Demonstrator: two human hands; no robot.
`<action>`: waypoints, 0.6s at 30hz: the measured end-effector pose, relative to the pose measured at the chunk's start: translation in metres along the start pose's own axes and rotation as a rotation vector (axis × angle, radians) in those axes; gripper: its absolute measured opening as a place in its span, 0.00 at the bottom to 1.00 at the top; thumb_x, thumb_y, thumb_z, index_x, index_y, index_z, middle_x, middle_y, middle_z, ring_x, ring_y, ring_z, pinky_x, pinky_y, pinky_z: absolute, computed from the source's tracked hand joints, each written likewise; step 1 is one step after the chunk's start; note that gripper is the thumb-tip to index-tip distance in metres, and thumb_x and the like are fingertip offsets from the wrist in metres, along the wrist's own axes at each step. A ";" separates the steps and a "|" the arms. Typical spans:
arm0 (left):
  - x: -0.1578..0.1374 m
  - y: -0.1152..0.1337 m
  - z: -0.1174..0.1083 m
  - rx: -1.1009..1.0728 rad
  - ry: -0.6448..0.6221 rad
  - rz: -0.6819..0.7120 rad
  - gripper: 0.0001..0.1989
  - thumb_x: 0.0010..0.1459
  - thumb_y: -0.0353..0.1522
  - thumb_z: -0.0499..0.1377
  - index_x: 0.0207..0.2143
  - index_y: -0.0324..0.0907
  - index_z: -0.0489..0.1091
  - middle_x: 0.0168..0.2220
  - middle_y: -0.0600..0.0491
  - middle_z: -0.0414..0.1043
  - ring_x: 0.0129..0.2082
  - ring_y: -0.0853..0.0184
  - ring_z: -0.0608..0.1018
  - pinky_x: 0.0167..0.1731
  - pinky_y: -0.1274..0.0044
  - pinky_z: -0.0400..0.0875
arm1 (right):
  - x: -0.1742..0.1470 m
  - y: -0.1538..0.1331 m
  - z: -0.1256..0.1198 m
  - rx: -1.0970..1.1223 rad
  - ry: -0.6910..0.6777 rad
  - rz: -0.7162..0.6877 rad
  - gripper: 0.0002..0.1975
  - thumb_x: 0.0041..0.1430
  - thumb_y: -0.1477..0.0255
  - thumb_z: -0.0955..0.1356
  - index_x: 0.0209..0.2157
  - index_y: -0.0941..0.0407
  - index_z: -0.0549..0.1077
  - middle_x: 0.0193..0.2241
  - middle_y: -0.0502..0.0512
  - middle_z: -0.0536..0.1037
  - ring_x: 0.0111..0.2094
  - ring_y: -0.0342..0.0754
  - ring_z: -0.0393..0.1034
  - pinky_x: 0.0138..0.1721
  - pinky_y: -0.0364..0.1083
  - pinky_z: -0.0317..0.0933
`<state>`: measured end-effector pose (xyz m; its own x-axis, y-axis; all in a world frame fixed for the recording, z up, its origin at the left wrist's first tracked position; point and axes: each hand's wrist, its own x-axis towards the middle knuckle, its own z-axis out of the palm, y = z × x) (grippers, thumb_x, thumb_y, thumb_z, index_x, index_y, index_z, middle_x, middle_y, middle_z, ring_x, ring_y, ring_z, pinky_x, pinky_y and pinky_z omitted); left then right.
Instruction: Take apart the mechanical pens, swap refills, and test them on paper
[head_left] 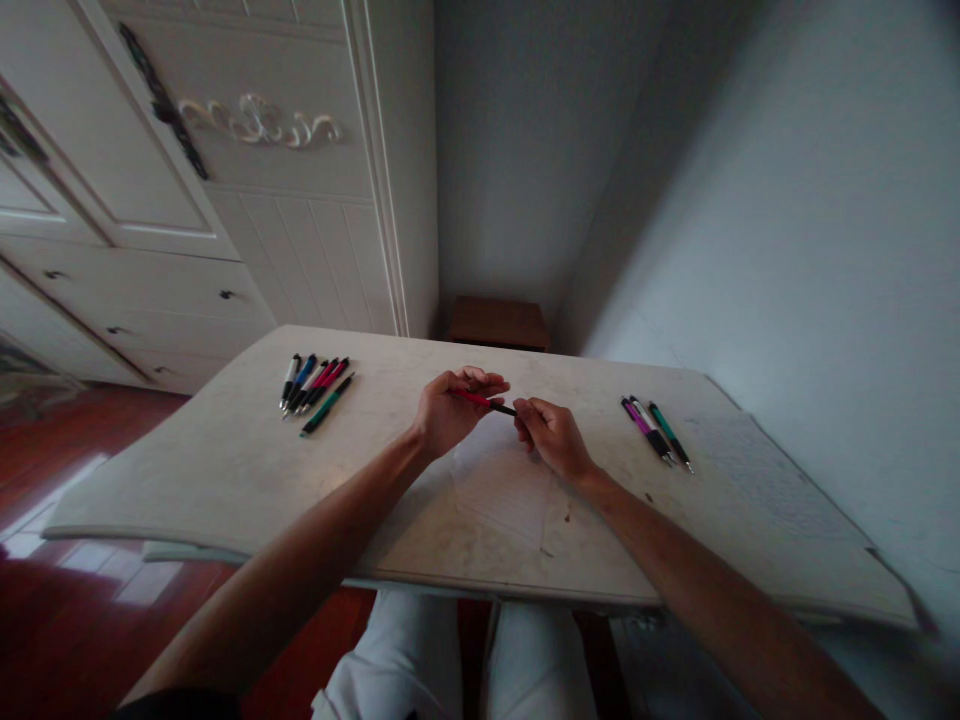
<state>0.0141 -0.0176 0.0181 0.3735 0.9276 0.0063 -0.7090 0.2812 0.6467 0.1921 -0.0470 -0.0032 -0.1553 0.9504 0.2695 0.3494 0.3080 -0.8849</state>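
Over the middle of the table, a red pen with a black grip end is held between both hands. My left hand is closed around its red barrel, thumb along it and the other fingers partly curled. The fingertips of my right hand pinch the black end. Below the hands lies a sheet of lined paper, partly covered by them. Several pens in white, blue, red and black lie grouped to the left, a green pen beside them. On the right rest purple and white pens and another green pen.
The pale table has a worn, marked top. A white cabinet stands behind its left side, and a grey wall runs along the right. Past the far edge is a brown wooden piece. My legs are under the near edge.
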 end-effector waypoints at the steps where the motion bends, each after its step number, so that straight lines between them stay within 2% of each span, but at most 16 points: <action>1: 0.001 -0.001 -0.001 0.045 0.007 0.000 0.07 0.47 0.27 0.53 0.26 0.37 0.72 0.33 0.45 0.76 0.38 0.58 0.79 0.36 0.72 0.72 | 0.000 0.000 -0.001 0.008 0.009 0.007 0.27 0.62 0.48 0.61 0.22 0.55 0.68 0.16 0.48 0.69 0.15 0.40 0.62 0.18 0.41 0.57; 3: 0.003 -0.002 -0.004 0.169 0.045 0.003 0.08 0.50 0.30 0.54 0.26 0.36 0.72 0.30 0.45 0.75 0.29 0.63 0.77 0.26 0.76 0.69 | 0.002 0.001 -0.003 0.045 0.043 0.031 0.27 0.61 0.47 0.61 0.23 0.56 0.68 0.16 0.48 0.68 0.15 0.40 0.61 0.17 0.41 0.56; 5: 0.005 -0.003 -0.007 0.286 0.103 -0.034 0.10 0.53 0.32 0.54 0.25 0.35 0.72 0.22 0.50 0.69 0.18 0.70 0.69 0.17 0.80 0.60 | 0.004 0.003 -0.006 0.095 0.085 0.054 0.26 0.60 0.47 0.62 0.23 0.56 0.68 0.16 0.48 0.68 0.15 0.40 0.61 0.16 0.41 0.55; 7: 0.006 -0.004 -0.010 0.330 0.134 -0.130 0.11 0.54 0.34 0.55 0.24 0.36 0.71 0.18 0.54 0.64 0.13 0.74 0.62 0.13 0.81 0.53 | 0.007 0.004 -0.009 0.126 0.121 0.056 0.26 0.60 0.47 0.63 0.24 0.56 0.69 0.16 0.49 0.69 0.15 0.40 0.61 0.15 0.41 0.55; 9: 0.006 -0.004 -0.011 0.310 0.122 -0.201 0.12 0.55 0.35 0.55 0.25 0.36 0.70 0.17 0.55 0.63 0.12 0.75 0.60 0.13 0.82 0.52 | 0.010 0.005 -0.012 0.126 0.128 0.038 0.26 0.60 0.48 0.63 0.24 0.57 0.70 0.17 0.49 0.70 0.15 0.40 0.62 0.16 0.41 0.55; 11: 0.006 -0.004 -0.010 0.272 0.096 -0.206 0.12 0.55 0.35 0.56 0.25 0.36 0.70 0.18 0.54 0.64 0.13 0.74 0.62 0.13 0.81 0.55 | 0.011 0.006 -0.014 0.111 0.118 0.026 0.26 0.60 0.48 0.63 0.25 0.57 0.71 0.17 0.50 0.70 0.15 0.40 0.62 0.16 0.41 0.55; 18: 0.006 -0.002 -0.010 0.304 0.045 -0.062 0.07 0.52 0.31 0.64 0.31 0.34 0.74 0.26 0.46 0.76 0.21 0.70 0.75 0.22 0.80 0.66 | 0.015 0.011 -0.018 0.092 0.134 0.042 0.27 0.59 0.46 0.63 0.24 0.57 0.70 0.16 0.49 0.69 0.14 0.40 0.60 0.15 0.41 0.55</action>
<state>0.0119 -0.0104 0.0088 0.3788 0.9228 -0.0702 -0.4718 0.2578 0.8432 0.2100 -0.0287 -0.0017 -0.0152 0.9615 0.2743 0.2656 0.2684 -0.9260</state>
